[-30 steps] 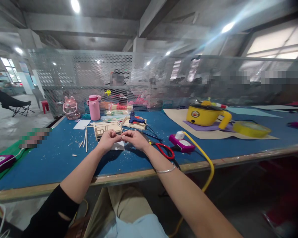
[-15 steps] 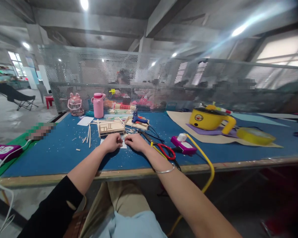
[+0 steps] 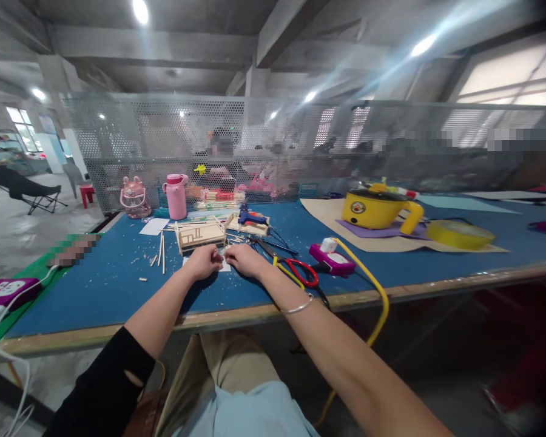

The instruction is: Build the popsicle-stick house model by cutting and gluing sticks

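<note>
My left hand [image 3: 204, 262] and my right hand [image 3: 244, 260] rest close together over a small white paper [image 3: 225, 266] on the blue table. The fingers of both are curled and pinched, and what they hold is too small to make out. Just beyond my left hand stands a little wooden stick model [image 3: 201, 235] with a railing-like front. Behind my right hand lies a second wooden frame [image 3: 250, 227] with a blue glue gun [image 3: 251, 215] on it. Loose wooden sticks [image 3: 162, 254] lie to the left, among scattered chips.
Right of my hands lie red-handled scissors [image 3: 303, 273], pliers [image 3: 262, 247] and a purple power strip [image 3: 332, 260] with a yellow cord. A yellow electric pot [image 3: 373, 210] stands farther right. Pink bottles [image 3: 176, 199] stand at the back left, before a perforated metal screen [image 3: 164, 133].
The view has shifted slightly, so the table things appear a little farther left. Both hands stay pinched at nearly the same spot, with only small finger movement.
</note>
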Demonstrator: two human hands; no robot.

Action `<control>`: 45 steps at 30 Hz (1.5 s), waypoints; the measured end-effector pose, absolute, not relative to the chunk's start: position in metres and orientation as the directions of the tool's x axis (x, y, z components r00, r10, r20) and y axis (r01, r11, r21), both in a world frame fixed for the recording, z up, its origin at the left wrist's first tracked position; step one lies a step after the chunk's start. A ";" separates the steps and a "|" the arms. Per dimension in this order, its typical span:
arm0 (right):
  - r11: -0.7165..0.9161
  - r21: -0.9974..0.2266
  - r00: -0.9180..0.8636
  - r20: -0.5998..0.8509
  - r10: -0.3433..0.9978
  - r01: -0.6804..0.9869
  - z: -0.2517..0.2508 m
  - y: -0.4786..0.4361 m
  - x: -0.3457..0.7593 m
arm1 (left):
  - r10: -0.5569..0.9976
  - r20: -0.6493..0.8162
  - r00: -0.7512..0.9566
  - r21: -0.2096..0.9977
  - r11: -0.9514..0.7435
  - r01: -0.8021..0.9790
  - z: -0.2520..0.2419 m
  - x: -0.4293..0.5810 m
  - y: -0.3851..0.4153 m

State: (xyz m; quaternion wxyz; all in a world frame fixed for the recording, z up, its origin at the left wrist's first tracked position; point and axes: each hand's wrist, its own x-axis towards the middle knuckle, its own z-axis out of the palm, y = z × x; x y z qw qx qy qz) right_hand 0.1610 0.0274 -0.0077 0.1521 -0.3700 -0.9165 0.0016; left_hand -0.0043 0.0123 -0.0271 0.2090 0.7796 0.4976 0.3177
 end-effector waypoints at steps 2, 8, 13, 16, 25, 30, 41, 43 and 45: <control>0.741 -0.105 -0.701 0.257 0.665 0.664 -0.007 0.026 0.161 | 0.908 0.285 0.306 0.639 -0.418 0.645 -0.026 -0.004 0.012; 0.724 -0.048 -0.697 0.233 0.679 0.689 -0.007 0.021 0.159 | 0.909 0.289 0.301 0.594 -0.417 0.688 -0.023 -0.003 0.010; 0.694 0.022 -0.683 0.202 0.702 0.719 -0.005 0.018 0.157 | 0.908 0.288 0.304 0.564 -0.417 0.712 -0.025 -0.002 0.012; 0.694 0.065 -0.694 0.153 0.703 0.717 -0.002 0.017 0.156 | 0.909 0.293 0.297 0.559 -0.415 0.718 -0.025 -0.002 0.013; 0.685 0.081 -0.690 0.114 0.715 0.724 0.003 0.017 0.156 | 0.912 0.281 0.298 0.563 -0.408 0.719 -0.021 -0.001 0.011; 0.682 0.075 -0.685 0.142 0.715 0.727 0.003 0.015 0.157 | 0.910 0.283 0.302 0.558 -0.413 0.720 -0.022 -0.001 0.011; 0.678 -0.068 -0.655 0.206 0.727 0.732 0.000 0.020 0.156 | 0.905 0.293 0.308 0.546 -0.423 0.723 -0.023 -0.002 0.012; 0.645 -0.209 -0.594 0.262 0.761 0.735 0.000 0.023 0.155 | 0.908 0.288 0.304 0.561 -0.417 0.715 -0.023 -0.003 0.011; 0.592 -0.462 -0.539 0.258 0.802 0.660 0.000 0.026 0.155 | 0.903 0.300 0.307 0.580 -0.428 0.693 -0.022 -0.003 0.010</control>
